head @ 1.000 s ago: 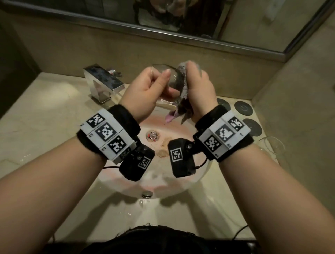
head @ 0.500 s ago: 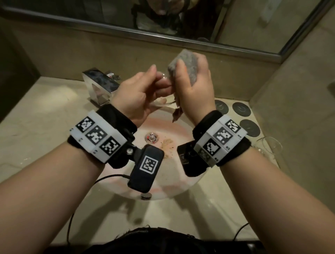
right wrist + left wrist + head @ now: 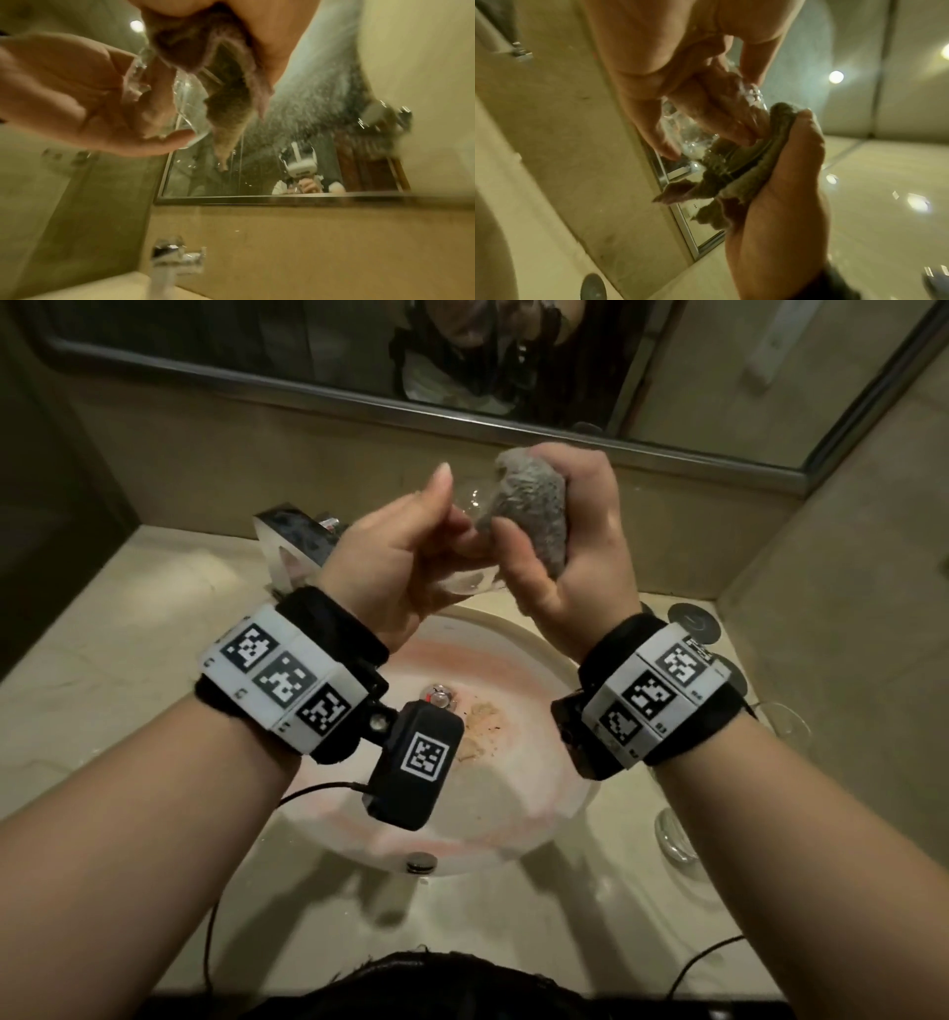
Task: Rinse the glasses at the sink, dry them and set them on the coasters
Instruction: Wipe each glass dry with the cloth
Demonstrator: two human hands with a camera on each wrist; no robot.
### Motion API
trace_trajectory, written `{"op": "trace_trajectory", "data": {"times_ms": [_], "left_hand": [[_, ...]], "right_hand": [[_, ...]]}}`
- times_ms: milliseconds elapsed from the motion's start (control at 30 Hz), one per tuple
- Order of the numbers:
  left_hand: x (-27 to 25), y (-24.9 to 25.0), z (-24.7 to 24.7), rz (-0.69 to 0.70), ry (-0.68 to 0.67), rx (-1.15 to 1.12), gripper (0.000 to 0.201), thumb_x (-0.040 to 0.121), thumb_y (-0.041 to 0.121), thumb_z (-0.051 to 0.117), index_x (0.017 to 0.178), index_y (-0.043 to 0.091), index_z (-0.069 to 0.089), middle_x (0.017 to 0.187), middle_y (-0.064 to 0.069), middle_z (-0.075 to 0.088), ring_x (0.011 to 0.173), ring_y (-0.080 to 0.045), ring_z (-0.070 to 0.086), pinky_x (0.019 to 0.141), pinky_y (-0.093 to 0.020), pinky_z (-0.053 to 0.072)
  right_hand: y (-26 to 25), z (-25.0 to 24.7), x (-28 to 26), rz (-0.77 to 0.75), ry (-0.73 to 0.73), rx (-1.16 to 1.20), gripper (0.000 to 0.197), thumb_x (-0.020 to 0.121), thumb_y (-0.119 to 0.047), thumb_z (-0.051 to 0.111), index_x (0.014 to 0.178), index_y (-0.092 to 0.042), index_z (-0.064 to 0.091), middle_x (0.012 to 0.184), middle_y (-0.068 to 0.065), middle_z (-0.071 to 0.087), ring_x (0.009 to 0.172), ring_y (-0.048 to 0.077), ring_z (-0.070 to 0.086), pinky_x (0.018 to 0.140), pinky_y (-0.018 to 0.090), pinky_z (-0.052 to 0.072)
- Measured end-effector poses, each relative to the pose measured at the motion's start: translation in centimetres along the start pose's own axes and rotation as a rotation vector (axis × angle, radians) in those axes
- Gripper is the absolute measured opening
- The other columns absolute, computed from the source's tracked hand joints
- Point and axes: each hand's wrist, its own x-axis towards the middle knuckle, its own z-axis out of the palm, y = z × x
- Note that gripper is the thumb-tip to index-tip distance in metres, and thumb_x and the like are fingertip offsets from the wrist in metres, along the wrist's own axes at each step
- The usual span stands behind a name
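Observation:
Above the sink (image 3: 518, 639) my left hand (image 3: 411, 546) grips a clear glass (image 3: 470, 580), fingers curled round its base. The glass (image 3: 680, 130) lies on its side between my hands, mostly hidden by them. My right hand (image 3: 565, 541) holds a grey cloth (image 3: 534, 516) wrapped over the glass's open end. In the left wrist view the cloth (image 3: 734, 168) covers the rim, with my right hand (image 3: 782, 182) closed round it. In the right wrist view the cloth (image 3: 226, 91) hangs down beside the glass (image 3: 187, 113). Dark round coasters (image 3: 696, 621) lie right of the basin.
A chrome faucet (image 3: 298, 541) stands at the back left of the basin. Another clear glass (image 3: 785, 726) stands on the counter at the right, behind my right wrist, and glass (image 3: 675, 839) shows lower beside my forearm. A mirror (image 3: 308, 346) spans the wall.
Both hands have lifted the glass higher above the basin. The cloth has shifted from the side of the glass to bunched over its open end, and the left wrist has rolled.

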Motion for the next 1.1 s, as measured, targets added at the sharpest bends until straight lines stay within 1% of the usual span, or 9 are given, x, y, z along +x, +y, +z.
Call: {"op": "trace_trajectory", "data": {"times_ms": [133,233,333,400,567,700,800,900,1100], "left_hand": [[-0.1,0.5,0.0,0.21,-0.049,0.258,0.027,0.098,0.028,0.044,0.074,0.015,0.049,0.065,0.005,0.061,0.067,-0.01,0.063,0.067,-0.019,0.048],[-0.2,0.4,-0.7,0.336,-0.124,0.583,0.021,0.096,0.03,0.048,0.078,0.019,0.051,0.072,0.004,0.068,0.078,-0.009,0.068,0.079,-0.019,0.049],[-0.1,-0.1,-1.8,0.37,-0.171,0.476,0.016,0.083,0.029,0.061,0.091,0.019,0.05,0.087,0.004,0.061,0.087,-0.01,0.06,0.084,-0.025,0.048],[-0.2,-0.5,-2.1,0.37,-0.148,0.197,0.043,0.07,0.02,0.068,0.104,0.019,0.042,0.102,-0.002,0.05,0.099,-0.012,0.052,0.086,-0.025,0.046],[-0.8,-1.2,-1.6,0.284,0.209,0.154,0.093,0.038,0.04,0.091,0.11,0.034,0.032,0.125,-0.002,0.035,0.121,-0.019,0.042,0.1,-0.037,0.045],[-0.7,-1.0,-1.2,-0.063,0.088,-0.133,0.092,0.063,0.04,0.078,0.139,0.013,0.033,0.126,-0.012,0.056,0.122,-0.028,0.052,0.103,-0.041,0.042],[-0.8,-0.3,-0.9,-0.097,0.026,-0.191,0.056,0.088,0.042,0.054,0.13,0.004,0.051,0.122,-0.014,0.061,0.112,-0.026,0.06,0.097,-0.037,0.048],[-0.8,0.2,-1.2,-0.124,0.005,-0.204,0.047,0.093,0.042,0.046,0.12,0.005,0.058,0.108,-0.017,0.066,0.102,-0.03,0.064,0.098,-0.043,0.048],[-1.0,-0.6,-0.5,-0.197,-0.124,-0.194,0.062,0.09,0.064,0.035,0.134,0.021,0.045,0.141,-0.01,0.049,0.128,-0.028,0.049,0.107,-0.04,0.039]], "right_hand": [[-1.8,0.2,0.5,0.538,0.012,0.213,0.037,0.086,-0.053,0.046,0.111,-0.027,0.042,0.11,0.011,0.056,0.098,0.021,0.06,0.084,0.037,0.053],[-1.8,0.0,0.8,1.016,-0.062,0.617,0.056,0.091,-0.05,0.048,0.123,-0.004,0.047,0.111,0.014,0.064,0.1,0.027,0.065,0.086,0.056,0.052],[-2.1,0.0,1.1,1.026,-0.013,0.643,0.056,0.094,-0.045,0.048,0.127,0.0,0.049,0.113,0.014,0.062,0.097,0.025,0.065,0.078,0.044,0.057],[-2.4,0.2,1.0,1.011,0.023,0.629,0.052,0.094,-0.043,0.049,0.127,-0.002,0.049,0.111,0.011,0.059,0.092,0.02,0.065,0.069,0.034,0.058],[-2.8,1.3,0.5,1.094,0.09,0.772,0.06,0.091,-0.048,0.051,0.131,-0.004,0.045,0.116,0.017,0.06,0.098,0.028,0.065,0.075,0.046,0.057],[-3.0,1.5,0.6,0.942,0.045,0.65,0.056,0.093,-0.051,0.046,0.132,-0.014,0.034,0.112,0.009,0.056,0.095,0.021,0.064,0.079,0.042,0.057],[-2.8,1.7,-0.2,0.646,-0.092,0.272,0.056,0.085,-0.062,0.043,0.127,-0.026,0.035,0.122,0.004,0.048,0.11,0.018,0.054,0.093,0.041,0.049],[-2.6,1.3,-1.4,0.297,-0.002,0.027,0.052,0.091,-0.044,0.043,0.133,-0.014,0.038,0.124,0.004,0.04,0.111,0.015,0.046,0.095,0.029,0.043],[-2.9,3.1,-2.8,-0.01,-0.16,-0.148,0.06,0.091,-0.043,0.043,0.141,-0.011,0.035,0.149,0.018,0.029,0.143,0.036,0.012,0.114,0.059,0.012]]}}
